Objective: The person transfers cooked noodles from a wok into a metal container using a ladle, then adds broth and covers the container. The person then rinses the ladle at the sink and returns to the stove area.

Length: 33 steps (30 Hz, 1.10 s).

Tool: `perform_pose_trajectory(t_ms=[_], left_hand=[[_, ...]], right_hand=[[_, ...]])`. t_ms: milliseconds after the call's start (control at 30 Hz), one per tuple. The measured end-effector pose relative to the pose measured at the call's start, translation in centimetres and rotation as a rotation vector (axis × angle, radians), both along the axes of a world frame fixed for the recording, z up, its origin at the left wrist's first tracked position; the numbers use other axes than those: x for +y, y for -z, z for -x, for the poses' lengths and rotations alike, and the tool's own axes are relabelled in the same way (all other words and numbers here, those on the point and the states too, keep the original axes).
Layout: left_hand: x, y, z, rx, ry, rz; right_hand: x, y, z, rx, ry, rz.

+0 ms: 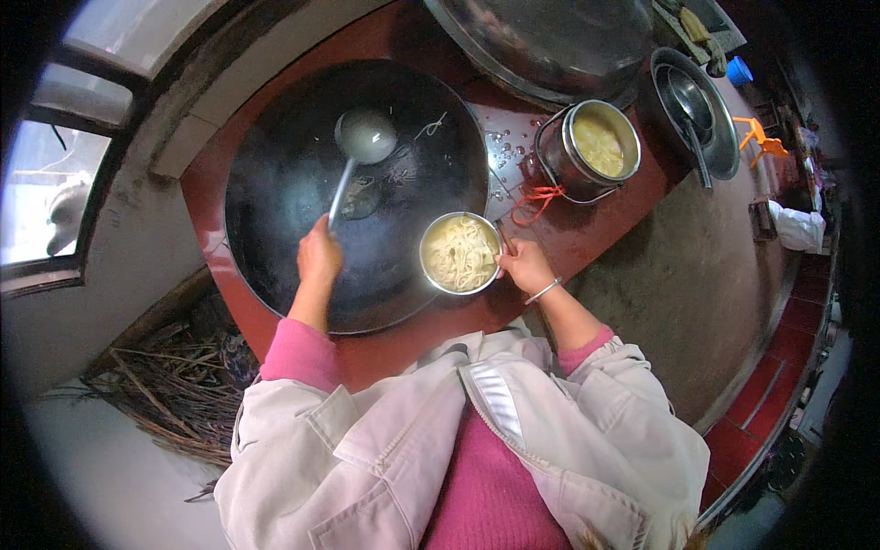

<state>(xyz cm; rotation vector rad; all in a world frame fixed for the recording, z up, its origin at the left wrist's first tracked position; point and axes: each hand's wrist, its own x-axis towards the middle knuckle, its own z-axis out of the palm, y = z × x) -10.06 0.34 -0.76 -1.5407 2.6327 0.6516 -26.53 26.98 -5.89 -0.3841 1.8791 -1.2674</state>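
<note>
My left hand grips the handle of a metal ladle. Its bowl is over the far part of a large dark wok and looks to hold cloudy liquid. A little liquid lies at the wok's bottom, and a noodle strand clings to its far right wall. In my right hand is a metal bowl of pale noodles in broth, held by its right side over the wok's near right rim. Brown chopsticks, partly hidden, are in that hand too.
A metal pot of yellowish soup, with a red tie, stands right of the wok on the red tiled stove. Behind is a big metal lid. Farther right are a basin and an orange stool. Brushwood lies at lower left.
</note>
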Motion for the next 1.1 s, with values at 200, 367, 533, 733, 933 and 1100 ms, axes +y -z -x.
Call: perform_pose_trajectory(t_ms=[200,367,533,733,933,1100], left_hand=[[2.8,0.8,5.5,0.123,0.018,-0.239],[2.1,1.9,3.6,-0.170,-0.024,-0.135],[-0.6,2.4,-2.3,-0.396,-0.065,-0.019],[-3.5,1.2,-8.4,-0.469,-0.157,0.184],[-4.1,3.5,-9.5,-0.545,-0.182,0.258],[1.5,7.3,-6.9,-0.314,-0.147,0.004]], right_hand=[[0.0,-0.9,0.0,0.039,-0.008,-0.095],[0.0,-0.9,0.0,0.018,-0.002,-0.097],[0.2,-0.9,0.1,0.038,-0.022,-0.108],[0.4,-0.4,0.1,0.034,-0.012,-0.079],[0.7,0.1,0.1,0.034,-0.001,-0.082],[0.7,0.4,0.1,0.062,-0.010,-0.110]])
